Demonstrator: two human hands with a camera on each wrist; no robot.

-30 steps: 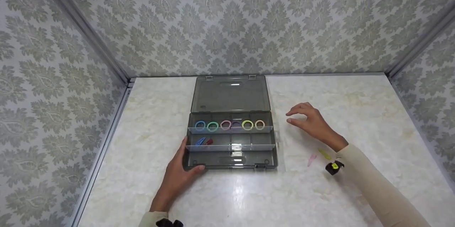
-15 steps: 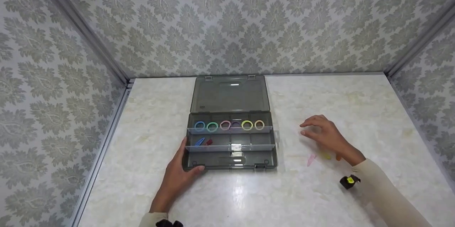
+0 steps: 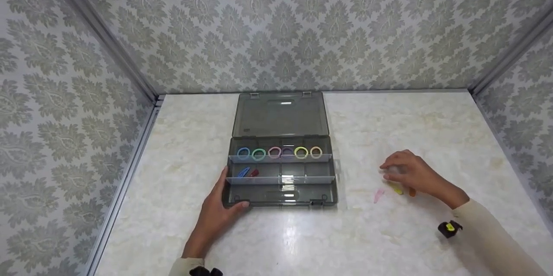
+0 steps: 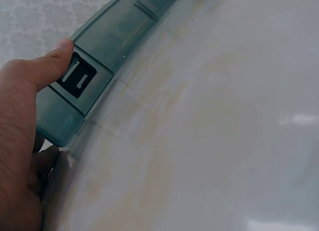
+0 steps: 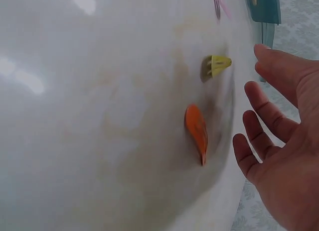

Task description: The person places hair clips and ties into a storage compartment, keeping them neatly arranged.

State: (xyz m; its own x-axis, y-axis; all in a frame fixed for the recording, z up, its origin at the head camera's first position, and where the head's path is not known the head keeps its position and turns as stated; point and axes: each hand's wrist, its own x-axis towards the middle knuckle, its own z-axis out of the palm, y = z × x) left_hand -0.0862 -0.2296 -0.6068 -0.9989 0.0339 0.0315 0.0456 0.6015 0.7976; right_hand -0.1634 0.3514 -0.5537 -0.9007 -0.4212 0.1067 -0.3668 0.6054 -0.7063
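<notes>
Grey see-through plastic forms a flat box (image 3: 259,192) on a pale marbled bench (image 3: 268,237), its lid (image 3: 281,116) folded back away from the person. Two clear dividers (image 3: 263,180) split it into three long compartments. Six rings (image 3: 268,152) in blue, green, pink, purple, yellow and peach stand in a row in the back one. At the left end of the middle compartment lie a blue hair clip (image 3: 244,172) and a dark red hair clip (image 3: 254,173); nothing shows in the front one.

The rings look finished and the clips only partly stowed: a pink clip (image 3: 379,195), a yellow clip (image 3: 395,188) and an orange clip (image 3: 412,191) lie outside, right of the box.

The left hand (image 3: 218,209) grips the box's front left corner, thumb over the front edge. The right hand (image 3: 417,174) hovers beside the yellow and orange clips, its fingers loosely bent and apart, holding nothing visible.

Only the head view shows what the compartments contain. The right wrist view shows the orange clip whole, where the hand partly covers it from above, and the yellow clip's toothed end. The left wrist view reveals a black catch (image 4: 77,75) beside the thumb, hidden from overhead.
</notes>
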